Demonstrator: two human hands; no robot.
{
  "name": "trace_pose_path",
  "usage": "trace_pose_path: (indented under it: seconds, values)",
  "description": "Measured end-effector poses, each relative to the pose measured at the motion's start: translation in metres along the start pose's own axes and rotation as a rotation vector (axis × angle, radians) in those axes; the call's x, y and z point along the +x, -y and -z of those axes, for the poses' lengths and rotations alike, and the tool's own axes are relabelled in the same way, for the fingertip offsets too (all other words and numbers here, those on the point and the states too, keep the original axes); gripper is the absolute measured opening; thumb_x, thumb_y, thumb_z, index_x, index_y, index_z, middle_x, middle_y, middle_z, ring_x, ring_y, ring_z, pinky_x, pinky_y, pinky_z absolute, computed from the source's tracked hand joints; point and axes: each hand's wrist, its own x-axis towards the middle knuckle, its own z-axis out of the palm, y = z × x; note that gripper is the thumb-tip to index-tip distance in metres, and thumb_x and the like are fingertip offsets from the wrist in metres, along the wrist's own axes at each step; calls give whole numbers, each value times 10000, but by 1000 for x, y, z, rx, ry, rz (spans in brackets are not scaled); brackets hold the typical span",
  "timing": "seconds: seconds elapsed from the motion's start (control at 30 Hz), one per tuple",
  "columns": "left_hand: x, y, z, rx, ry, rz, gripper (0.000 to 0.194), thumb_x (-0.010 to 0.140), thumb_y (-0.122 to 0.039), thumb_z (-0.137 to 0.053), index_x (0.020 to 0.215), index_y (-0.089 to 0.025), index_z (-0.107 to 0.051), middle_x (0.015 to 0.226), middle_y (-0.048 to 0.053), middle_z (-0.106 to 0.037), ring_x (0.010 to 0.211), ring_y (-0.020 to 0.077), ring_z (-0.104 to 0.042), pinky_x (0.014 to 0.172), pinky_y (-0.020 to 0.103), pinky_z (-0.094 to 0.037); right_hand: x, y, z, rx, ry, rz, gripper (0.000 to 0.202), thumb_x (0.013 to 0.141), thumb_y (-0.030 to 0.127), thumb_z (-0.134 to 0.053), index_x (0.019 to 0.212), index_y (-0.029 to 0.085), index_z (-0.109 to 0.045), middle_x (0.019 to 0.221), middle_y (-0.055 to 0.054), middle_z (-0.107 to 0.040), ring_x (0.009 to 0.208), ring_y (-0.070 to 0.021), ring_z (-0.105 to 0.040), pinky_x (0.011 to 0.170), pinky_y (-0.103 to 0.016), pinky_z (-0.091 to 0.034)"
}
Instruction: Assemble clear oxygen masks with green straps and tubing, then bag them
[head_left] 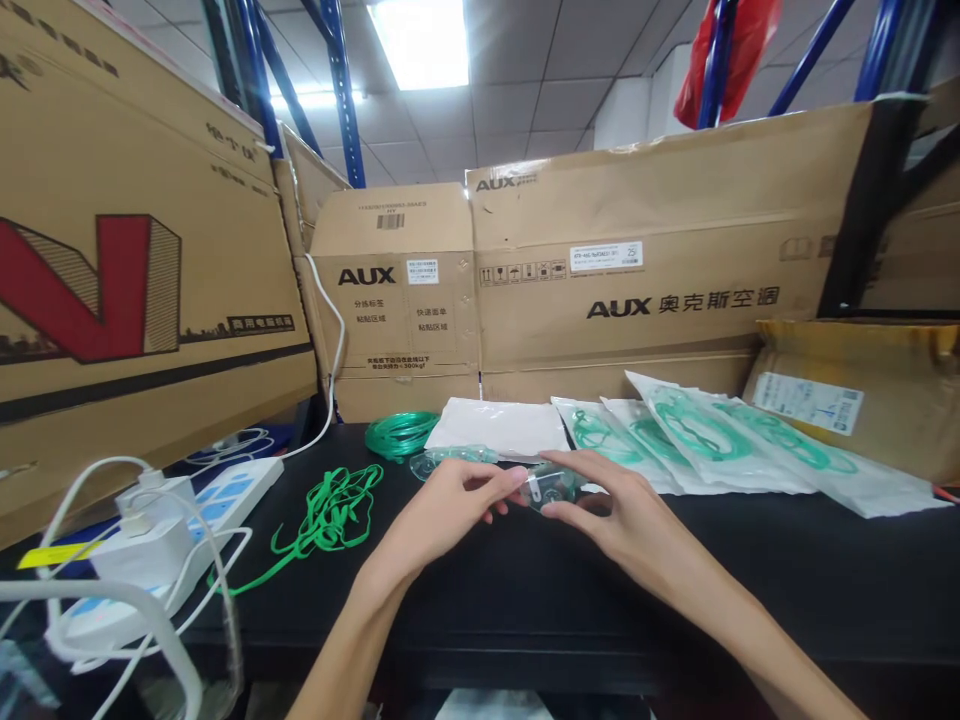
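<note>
1. Cardboard boxes wall in the far side of a black desk, under a lit ceiling. Take the held piece as the middle of the clock, with twelve pointing away from the person.
2. At the middle, a clear plastic piece is held between both hands. The left hand pinches its nearer-to-nine end with thumb and fingertips; the right hand curves thumb and fingers around its three o'clock side.
3. Handling of this piece looks under way and unfinished. Fingers cover much of it, so I cannot tell whether its parts are joined.
4. At two o'clock, several see-through bags lie overlapped with green tubing inside, so these look already filled; whether they are sealed is unclear.
5. At eleven, a white packet lies flat, its contents hidden.
6. At ten, a green coil and a pale clear part lie unbagged.
7. At nine, tangled green string lies loose, untouched by either hand.
</note>
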Motion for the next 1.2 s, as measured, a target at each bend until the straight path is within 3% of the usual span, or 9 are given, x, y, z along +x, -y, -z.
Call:
trace_pose_path:
  seconds: [0.17, 0.3, 0.5, 0.67, 0.83, 1.07, 1.2]
  values:
    - [0, -4, -2, -154, 11, -23, 412, 920, -542, -630, 905, -167, -801, 916, 55, -734, 880, 186, -606, 778, 261, -453, 3, 4, -1, 25, -44, 16, 386, 900, 325, -728, 1279, 334, -657, 1294, -19, -644, 1099, -217, -640, 843, -326, -565]
    - [2, -2, -7, -282, 17, 7, 399, 912, -523, -660, 926, -152, -806, 952, 71, -743, 934, 192, -625, 843, 284, -468, 2, 10, 0, -73, -51, 67, 322, 892, 289, -746, 1204, 322, -676, 1170, 0, -689, 969, -189, -647, 794, -304, -529]
    - [5, 1, -14, -471, 62, 31, 366, 926, -496, -657, 982, -170, -814, 1065, 91, -764, 1067, 215, -637, 917, 301, -473, -1, 14, -1, -191, -31, 101, 178, 913, 297, -718, 1087, 281, -681, 1111, -8, -682, 927, -193, -637, 839, -326, -504]
    - [5, 0, -14, -437, 19, -2, 337, 945, -464, -633, 1012, -185, -810, 1092, 79, -760, 1086, 226, -629, 935, 316, -477, 1, 18, -1, -52, -29, 5, 315, 869, 410, -756, 1152, 282, -707, 1114, -29, -722, 955, -220, -669, 822, -335, -539]
    - [6, -1, -15, -293, -35, -17, 297, 934, -439, -646, 986, -194, -803, 1025, 49, -749, 1023, 215, -610, 929, 323, -466, 4, 20, -1, 145, 25, -147, 402, 960, 503, -600, 1262, 254, -694, 1054, -53, -747, 839, -202, -701, 750, -331, -576]
    - [5, -1, -17, -345, -8, -21, 260, 923, -412, -655, 967, -194, -789, 1022, 43, -723, 1044, 209, -600, 902, 297, -476, 4, 19, 5, 137, -22, -130, 378, 926, 484, -653, 1239, 278, -704, 1265, -72, -700, 1072, -248, -682, 896, -392, -579]
    - [5, -2, -14, -347, 2, -14, 217, 920, -319, -656, 1047, -209, -793, 1014, 37, -731, 906, 155, -621, 800, 249, -485, 4, 16, 6, 127, -9, -116, 380, 931, 480, -652, 1253, 286, -704, 1298, -74, -700, 1164, -270, -658, 995, -447, -531]
